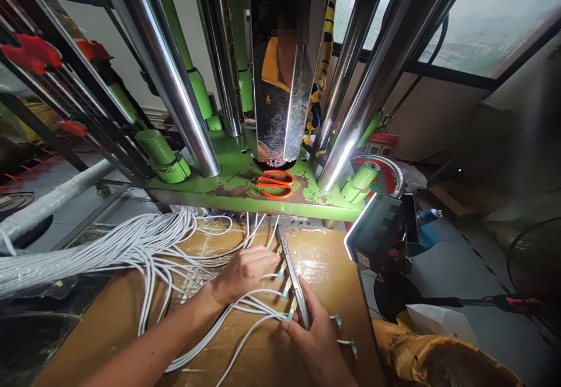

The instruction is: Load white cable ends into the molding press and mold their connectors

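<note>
A narrow grey metal bar (293,279) stands tilted above the brown work surface, with my right hand (318,325) gripping its near end between thumb and fingers. Along the bar's left side sit several white cable ends with small teal and gold-coloured connectors (287,287). My left hand (245,270) is closed in a pinch by the bar's upper left side, at a small connector (279,252) partly hidden by the fingertips. White cables (256,305) run from these ends under and past my left forearm. Two more connectors (346,334) lie right of my right hand.
A large bundle of white cables (144,235) comes in from the left. Behind the brown surface (333,270) is a green machine plate (205,185) with steel columns (175,83) and orange-handled scissors (275,183). A control box with a screen (377,232) stands at right.
</note>
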Demonstrator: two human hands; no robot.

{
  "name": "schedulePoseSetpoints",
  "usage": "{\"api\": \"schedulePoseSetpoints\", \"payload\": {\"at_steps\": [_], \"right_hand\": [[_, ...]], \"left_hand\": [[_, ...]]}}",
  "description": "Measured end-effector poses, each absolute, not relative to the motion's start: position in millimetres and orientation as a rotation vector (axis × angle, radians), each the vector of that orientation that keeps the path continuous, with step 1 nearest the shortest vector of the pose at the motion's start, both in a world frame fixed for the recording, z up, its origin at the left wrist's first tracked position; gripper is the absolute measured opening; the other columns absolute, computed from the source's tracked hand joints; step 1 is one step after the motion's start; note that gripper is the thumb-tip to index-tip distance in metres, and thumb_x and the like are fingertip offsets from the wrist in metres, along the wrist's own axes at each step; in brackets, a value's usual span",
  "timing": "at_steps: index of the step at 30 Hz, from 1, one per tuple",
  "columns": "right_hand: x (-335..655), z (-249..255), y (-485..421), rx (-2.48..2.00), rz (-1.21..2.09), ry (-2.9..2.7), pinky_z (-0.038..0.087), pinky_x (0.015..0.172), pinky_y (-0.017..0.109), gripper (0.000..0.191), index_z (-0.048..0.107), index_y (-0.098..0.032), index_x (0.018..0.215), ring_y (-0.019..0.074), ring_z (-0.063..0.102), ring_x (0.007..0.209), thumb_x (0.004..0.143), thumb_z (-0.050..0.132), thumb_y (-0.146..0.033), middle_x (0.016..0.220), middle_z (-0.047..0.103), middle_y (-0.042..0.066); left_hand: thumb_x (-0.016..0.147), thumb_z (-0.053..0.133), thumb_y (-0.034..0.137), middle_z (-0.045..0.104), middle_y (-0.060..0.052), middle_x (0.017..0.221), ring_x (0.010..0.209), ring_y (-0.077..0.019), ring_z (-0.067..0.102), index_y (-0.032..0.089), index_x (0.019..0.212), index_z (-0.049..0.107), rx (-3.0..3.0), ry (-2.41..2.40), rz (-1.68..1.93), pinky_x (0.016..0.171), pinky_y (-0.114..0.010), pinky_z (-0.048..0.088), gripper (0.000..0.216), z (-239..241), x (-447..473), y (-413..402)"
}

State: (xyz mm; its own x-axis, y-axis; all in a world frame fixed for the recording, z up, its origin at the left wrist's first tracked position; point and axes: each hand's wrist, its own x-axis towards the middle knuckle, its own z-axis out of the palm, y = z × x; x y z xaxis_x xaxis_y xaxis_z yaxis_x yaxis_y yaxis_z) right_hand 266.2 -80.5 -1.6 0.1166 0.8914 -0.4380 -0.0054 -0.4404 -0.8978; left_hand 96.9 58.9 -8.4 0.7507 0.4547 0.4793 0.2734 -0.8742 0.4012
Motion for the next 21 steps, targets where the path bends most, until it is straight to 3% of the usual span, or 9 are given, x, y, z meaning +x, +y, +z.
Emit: {"api": "schedulePoseSetpoints", "payload": {"at_steps": [11,21], "right_hand": [[267,-3,-80,-1.537,1.428,-0.872,0.041,0.064,0.026,0.080,0.041,-0.019,0.142,0.0123,0.044,0.066,0.064,0.060,-0.014,0.077,0.053,-0.004],[276,-7,-78,-1.589,1.349,-1.028,0.042,0.068,0.028,0.080,0.041,-0.019,0.142,0.0135,0.048,0.068,0.065,0.063,-0.017,0.086,0.063,-0.001]], "left_hand": [[0.095,0.049,0.016,0.072,-0.007,0.096,0.085,-0.0169,0.066,0.016,0.110,0.064,2.638,0.514,0.914,0.078,-0.030,0.053,0.021,-19,93,64],[0.093,0.049,0.013,0.070,-0.006,0.095,0.089,-0.0177,0.064,0.019,0.101,0.068,2.634,0.615,0.803,0.081,-0.030,0.052,0.021,-17,101,71]]}}
